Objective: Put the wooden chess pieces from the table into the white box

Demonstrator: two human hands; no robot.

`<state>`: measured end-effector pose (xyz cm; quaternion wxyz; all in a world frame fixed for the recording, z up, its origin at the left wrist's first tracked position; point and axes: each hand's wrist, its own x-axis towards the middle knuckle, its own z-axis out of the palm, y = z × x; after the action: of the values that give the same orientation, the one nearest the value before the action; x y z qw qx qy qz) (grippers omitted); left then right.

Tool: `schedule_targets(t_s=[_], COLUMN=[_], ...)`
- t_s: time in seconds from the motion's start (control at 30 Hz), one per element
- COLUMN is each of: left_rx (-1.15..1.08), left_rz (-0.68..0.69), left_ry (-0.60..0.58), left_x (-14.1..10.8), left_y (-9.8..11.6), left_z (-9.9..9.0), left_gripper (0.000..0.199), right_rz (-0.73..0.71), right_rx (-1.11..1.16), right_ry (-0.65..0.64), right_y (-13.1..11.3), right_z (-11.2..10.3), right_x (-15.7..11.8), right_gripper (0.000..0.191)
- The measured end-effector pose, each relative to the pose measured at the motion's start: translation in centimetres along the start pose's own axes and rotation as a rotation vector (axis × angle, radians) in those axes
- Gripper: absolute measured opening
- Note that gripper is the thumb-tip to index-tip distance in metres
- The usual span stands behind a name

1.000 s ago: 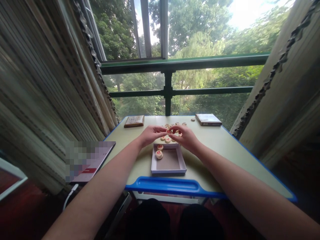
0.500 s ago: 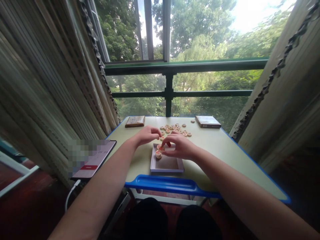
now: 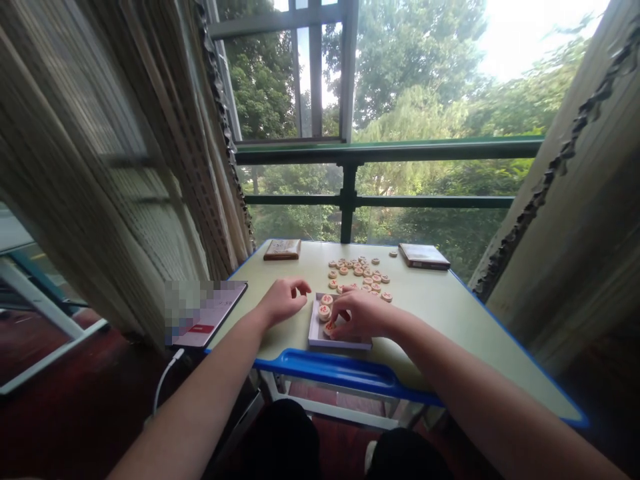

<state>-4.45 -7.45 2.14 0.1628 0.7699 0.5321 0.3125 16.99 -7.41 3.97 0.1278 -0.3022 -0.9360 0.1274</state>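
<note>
- Right hand — grip closed on a xiangqi piece at the near left corner of the cardboard tray
- Left hand — grip loosely apart, empty, just left of the tray on the table
- Two more pieces sit in the tray's left side
- Loose pieces lie beyond the tray, between two flat boxes
- A phone lies at the table's left edge
</note>
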Motion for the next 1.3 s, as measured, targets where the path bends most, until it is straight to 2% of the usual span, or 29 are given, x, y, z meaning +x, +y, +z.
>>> schedule_targets(t_s=[0.3, 0.53, 0.83, 1.3], left_rx=[-0.004, -0.051, -0.025, -0.024], left_rz=[0.047, 0.073, 0.057, 0.041], left_ry=[-0.05, -0.165, -0.176, -0.173], left_x=[-0.1, -0.4, -0.1, -0.1], left_y=[0.2, 0.6, 0.4, 0.5], left_z=[0.5, 0.6, 0.9, 1.0], left_gripper=[0.027, 0.034, 0.048, 0.037], right_rz=[0.049, -0.049, -0.064, -0.086], right_rx=[0.001, 0.026, 0.036, 0.002], right_ry=[-0.063, -0.029, -0.001, 0.007], right_y=[-0.5, -0.3, 0.2, -0.3], right_z=[-0.8, -0.1, 0.2, 0.1], right_x=[-0.2, -0.1, 0.1, 0.1], right_gripper=[0.02, 0.019, 0.022, 0.023])
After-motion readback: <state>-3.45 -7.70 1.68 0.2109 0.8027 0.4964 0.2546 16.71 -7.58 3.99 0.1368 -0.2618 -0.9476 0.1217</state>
